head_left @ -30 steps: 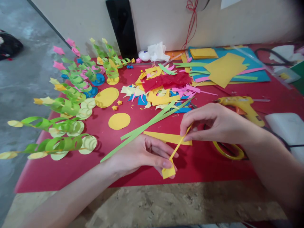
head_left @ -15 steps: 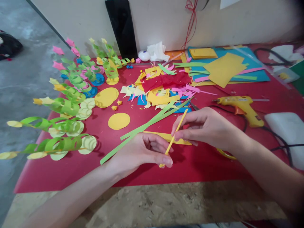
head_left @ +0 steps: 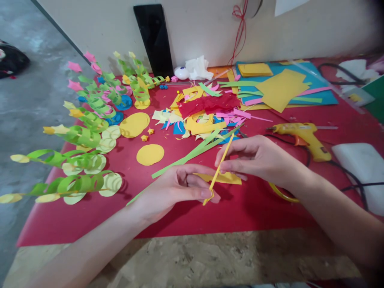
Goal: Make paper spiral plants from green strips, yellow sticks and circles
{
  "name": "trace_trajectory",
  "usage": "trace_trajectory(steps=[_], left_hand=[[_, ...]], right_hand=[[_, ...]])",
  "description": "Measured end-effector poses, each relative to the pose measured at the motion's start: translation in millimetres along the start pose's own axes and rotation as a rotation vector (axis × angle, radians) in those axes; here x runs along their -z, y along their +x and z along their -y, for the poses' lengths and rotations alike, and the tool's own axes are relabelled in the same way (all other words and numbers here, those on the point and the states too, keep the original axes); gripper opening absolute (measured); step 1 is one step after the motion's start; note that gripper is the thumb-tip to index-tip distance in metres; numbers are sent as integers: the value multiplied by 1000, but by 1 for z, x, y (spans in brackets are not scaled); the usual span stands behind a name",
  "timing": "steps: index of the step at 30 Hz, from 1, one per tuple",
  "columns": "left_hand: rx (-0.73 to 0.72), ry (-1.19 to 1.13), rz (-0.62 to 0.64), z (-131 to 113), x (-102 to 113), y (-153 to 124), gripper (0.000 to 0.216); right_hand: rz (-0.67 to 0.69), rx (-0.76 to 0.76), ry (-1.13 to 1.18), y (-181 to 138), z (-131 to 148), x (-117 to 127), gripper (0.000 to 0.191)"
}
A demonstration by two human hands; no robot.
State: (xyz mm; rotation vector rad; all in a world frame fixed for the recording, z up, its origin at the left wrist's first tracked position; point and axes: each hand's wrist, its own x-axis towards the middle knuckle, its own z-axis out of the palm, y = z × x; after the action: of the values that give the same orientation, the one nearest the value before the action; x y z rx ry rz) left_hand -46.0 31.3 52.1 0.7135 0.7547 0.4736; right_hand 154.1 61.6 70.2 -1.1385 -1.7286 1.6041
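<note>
Between my hands a thin yellow paper stick (head_left: 215, 178) slants up to the right, with a small kink near its lower end. My left hand (head_left: 177, 188) pinches that lower end between thumb and fingers. Higher up, the fingers of my right hand (head_left: 255, 158) grip the same stick. Beneath them lies a flat yellow paper strip (head_left: 232, 178), partly covered by my hands. Long green paper strips (head_left: 186, 157) run from behind my left hand toward the scraps. A yellow paper disc (head_left: 150, 155) rests to the left.
Curled green paper plants (head_left: 87, 156) on round bases line the left side. Paper scraps (head_left: 207, 114) are heaped centrally. A yellow glue gun (head_left: 300, 134) with its cable lies right, beside a white block (head_left: 360, 172). Two small yellow stars (head_left: 145, 138) and a dark phone-like slab (head_left: 154, 40) are behind.
The stick's lower end now shows a kink at my left fingertips, where it looked straight before. My left hand has shifted slightly up; my right hand has barely moved.
</note>
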Motion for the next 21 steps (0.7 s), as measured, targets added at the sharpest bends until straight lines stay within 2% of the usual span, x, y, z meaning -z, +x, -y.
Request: trace_trajectory(steps=[6,9,13,21], left_hand=[[-221,-72,-259,6,1,3,27],[-302,-112,-345,10,2,5,28],[-324,-142,-350,13,0,7,28],[-331,-168,-361,18,-4,7,17]], right_hand=[[-150,9,-109,-2,4,-10,7],[-150,31,-166,-4,3,-21,6],[-115,122,-199,-6,-4,-36,8],[-208,82,-124,-9,-12,-50,12]])
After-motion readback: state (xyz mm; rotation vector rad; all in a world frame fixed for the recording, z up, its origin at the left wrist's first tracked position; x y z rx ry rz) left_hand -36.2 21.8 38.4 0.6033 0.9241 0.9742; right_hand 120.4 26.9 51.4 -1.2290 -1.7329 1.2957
